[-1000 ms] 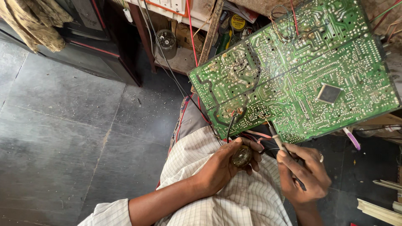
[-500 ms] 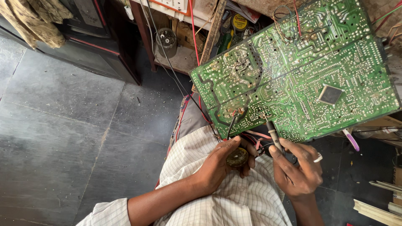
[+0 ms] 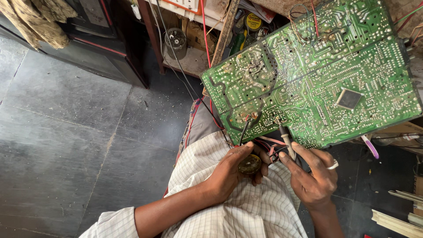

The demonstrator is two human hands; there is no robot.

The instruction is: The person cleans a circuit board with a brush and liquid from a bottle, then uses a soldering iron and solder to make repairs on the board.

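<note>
- The large green printed circuit board [image 3: 317, 75] lies solder side up, tilted, propped over the person's lap and against the cluttered wooden shelf [image 3: 194, 61] behind it; a square dark chip [image 3: 349, 98] sits on its right part.
- The right hand [image 3: 313, 176] pinches a slim pen-like soldering iron with a pale grip [image 3: 286, 142]; thumb and first fingers are clamped round the grip, a silver ring [image 3: 333, 165] shows on one finger, and the dark tip touches, or all but touches, the board's lower edge near a cluster of solder joints.
- The left hand [image 3: 233, 169] is closed round a small round brass-coloured tin [image 3: 250, 164], fingers curled under it and thumb on its rim; a thin dark wire or strand [image 3: 243, 131] rises from this hand to the board just left of the iron. Whether it is solder or a lead I cannot tell.
- Judged step: work on a joint at the board's lower edge is under way, tip and strand meeting close together.
- The next move seems to call for a steady tip on one pad only, since neighbouring joints lie very near, and a firm hold so that the tilted board does not shift.
- Red and black wires [image 3: 269, 143] hang from under the board between the hands, over the checked pale shirt [image 3: 246, 211]; grey stone floor [image 3: 66, 141] lies to the left.
</note>
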